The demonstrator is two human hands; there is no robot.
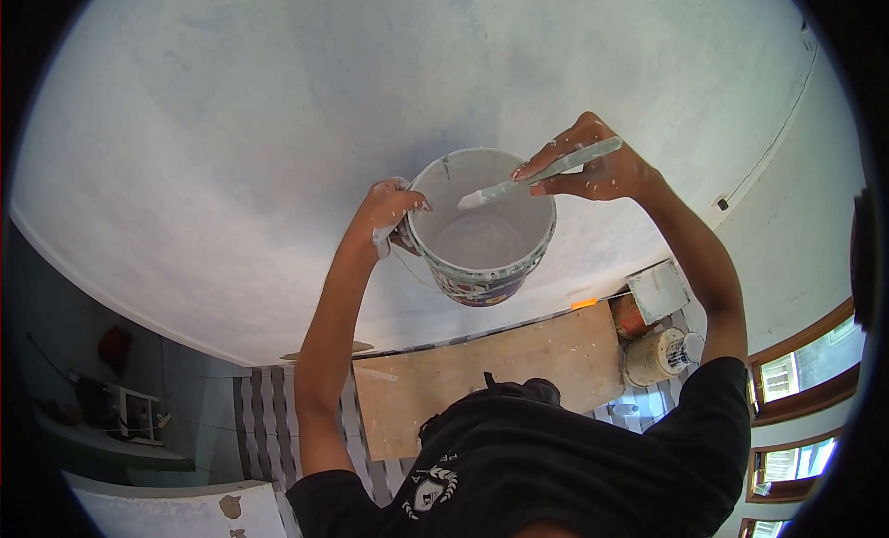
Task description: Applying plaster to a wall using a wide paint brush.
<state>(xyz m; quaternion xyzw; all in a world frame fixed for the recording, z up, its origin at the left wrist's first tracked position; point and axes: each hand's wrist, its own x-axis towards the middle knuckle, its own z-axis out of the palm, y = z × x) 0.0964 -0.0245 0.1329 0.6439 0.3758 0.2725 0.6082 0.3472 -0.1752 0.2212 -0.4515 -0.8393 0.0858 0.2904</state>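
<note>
My left hand (pixel 394 212) grips the rim of a white plastic bucket (pixel 444 172) on its left side, the thumb over the edge. Greyish-white paint coats the bucket's inside, and a pale layer covers its bottom. A paintbrush (pixel 565 161) lies slanted in my right hand (pixel 597 163), pinched between thumb and fingers. Its white-coated bristle end points down and left over the bucket's mouth, inside the rim as seen from here. White paint spots mark both hands. A wall (pixel 278 121) with patchy white and bluish paint rises behind the bucket.
Below stands a wooden board (pixel 500 362) on a striped floor (pixel 270 408). To its right are a cream paint pail (pixel 648 356), a reddish container (pixel 630 318) and a whitish square panel (pixel 658 290). Wood-framed windows (pixel 798 371) line the right; a white chair-like frame (pixel 139 414) stands at left.
</note>
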